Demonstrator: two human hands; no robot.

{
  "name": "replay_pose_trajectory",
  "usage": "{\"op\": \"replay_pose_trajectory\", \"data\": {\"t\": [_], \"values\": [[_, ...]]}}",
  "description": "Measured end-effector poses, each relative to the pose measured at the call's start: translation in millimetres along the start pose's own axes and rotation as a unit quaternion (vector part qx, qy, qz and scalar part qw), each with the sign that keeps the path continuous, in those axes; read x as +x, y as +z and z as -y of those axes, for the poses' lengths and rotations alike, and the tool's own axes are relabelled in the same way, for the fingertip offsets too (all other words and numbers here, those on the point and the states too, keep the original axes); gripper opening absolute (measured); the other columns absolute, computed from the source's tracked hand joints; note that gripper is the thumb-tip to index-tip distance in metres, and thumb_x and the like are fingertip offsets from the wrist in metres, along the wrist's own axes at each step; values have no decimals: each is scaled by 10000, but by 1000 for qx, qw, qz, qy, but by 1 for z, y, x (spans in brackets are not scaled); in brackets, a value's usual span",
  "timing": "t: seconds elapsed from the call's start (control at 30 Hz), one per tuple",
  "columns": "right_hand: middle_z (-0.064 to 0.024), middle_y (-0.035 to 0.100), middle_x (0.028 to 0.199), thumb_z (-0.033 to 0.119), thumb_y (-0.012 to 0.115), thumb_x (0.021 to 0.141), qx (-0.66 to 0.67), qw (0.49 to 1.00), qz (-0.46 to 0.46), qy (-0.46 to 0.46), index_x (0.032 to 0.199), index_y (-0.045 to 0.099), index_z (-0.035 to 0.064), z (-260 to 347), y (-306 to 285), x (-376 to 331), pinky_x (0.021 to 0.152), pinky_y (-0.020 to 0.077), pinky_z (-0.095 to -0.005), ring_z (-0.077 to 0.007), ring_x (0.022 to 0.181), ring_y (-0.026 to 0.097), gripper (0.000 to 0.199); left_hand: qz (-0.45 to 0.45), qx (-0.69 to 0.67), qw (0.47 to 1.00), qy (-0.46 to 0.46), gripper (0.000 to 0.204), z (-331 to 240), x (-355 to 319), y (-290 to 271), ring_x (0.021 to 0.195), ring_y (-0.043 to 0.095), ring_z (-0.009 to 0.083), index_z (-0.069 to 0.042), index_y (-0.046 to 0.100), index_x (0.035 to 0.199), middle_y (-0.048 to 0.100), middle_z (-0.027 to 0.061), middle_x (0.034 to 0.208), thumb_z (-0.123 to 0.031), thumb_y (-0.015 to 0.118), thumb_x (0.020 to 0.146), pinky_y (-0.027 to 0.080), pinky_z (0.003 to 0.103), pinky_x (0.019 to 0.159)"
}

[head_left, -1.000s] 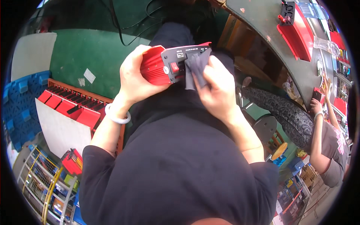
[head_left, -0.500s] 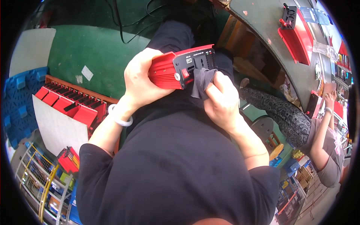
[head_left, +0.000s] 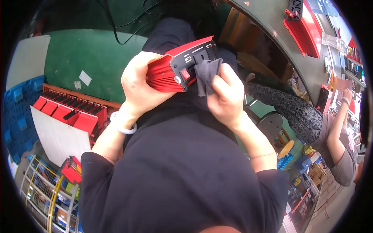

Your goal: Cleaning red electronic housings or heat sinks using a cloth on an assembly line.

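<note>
Our two hands are both occupied. Left hand [head_left: 136,85]: grasping a red ribbed case [head_left: 163,73] by its left end, thumb below, fingers over the top; a white bangle [head_left: 127,131] circles the wrist. Right hand [head_left: 227,93]: bunched around a grey cloth [head_left: 208,75], which overlaps the case's black end panel [head_left: 190,60]; how hard it presses, we cannot tell. Case is held up before our body, above dark trousers, tilted, panel toward us. On the panel we note a red rocker switch [head_left: 185,74], left of the cloth.

Left side: a row of red housings [head_left: 64,112] behind a pale board [head_left: 60,134], near a blue plastic pallet [head_left: 23,101]; green floor [head_left: 101,50] beyond. Upper right: tabletop [head_left: 268,19] carrying a red channel-shaped housing [head_left: 301,39]. Far right: a co-worker in patterned trousers [head_left: 287,106], beside that tabletop.
</note>
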State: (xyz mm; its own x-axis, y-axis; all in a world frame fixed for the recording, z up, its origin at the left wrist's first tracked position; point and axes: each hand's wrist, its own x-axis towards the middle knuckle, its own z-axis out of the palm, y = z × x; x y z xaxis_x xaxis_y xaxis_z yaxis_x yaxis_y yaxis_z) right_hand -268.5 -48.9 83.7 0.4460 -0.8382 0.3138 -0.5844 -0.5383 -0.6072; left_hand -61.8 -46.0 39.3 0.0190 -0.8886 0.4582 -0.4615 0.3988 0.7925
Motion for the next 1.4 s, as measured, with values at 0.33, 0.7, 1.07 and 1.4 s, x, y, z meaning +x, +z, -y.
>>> {"op": "replay_pose_trajectory", "data": {"t": [0.33,0.7,1.07,1.4], "values": [[-104,492,809,-10,606,623,-72,996,16,-49,935,600,-32,9,0,0,651,422,-352,-268,693,510,313,4,17,1000,0,537,-1,-3,1,749,630,251,-67,571,946,632,78,876,-176,854,502,505,322,667],[-75,456,770,35,593,651,-114,988,67,-77,935,610,-23,5,-11,5,619,391,-335,-232,657,483,291,16,31,998,43,521,1,-5,4,741,625,266,-66,588,938,629,80,849,-196,842,502,505,333,679],[-113,558,820,-42,574,516,-12,1000,-21,13,887,641,10,-10,-31,0,675,424,-370,-311,759,548,381,3,1,1000,-17,529,-2,4,-7,718,623,231,-78,586,949,619,70,837,-155,858,503,498,302,645],[-62,467,778,-8,618,531,-61,990,86,-92,923,620,31,-4,-17,6,688,365,-366,-249,688,486,393,10,6,1000,27,523,5,0,-9,722,623,254,-62,586,944,619,82,818,-174,846,505,501,317,653]]}}
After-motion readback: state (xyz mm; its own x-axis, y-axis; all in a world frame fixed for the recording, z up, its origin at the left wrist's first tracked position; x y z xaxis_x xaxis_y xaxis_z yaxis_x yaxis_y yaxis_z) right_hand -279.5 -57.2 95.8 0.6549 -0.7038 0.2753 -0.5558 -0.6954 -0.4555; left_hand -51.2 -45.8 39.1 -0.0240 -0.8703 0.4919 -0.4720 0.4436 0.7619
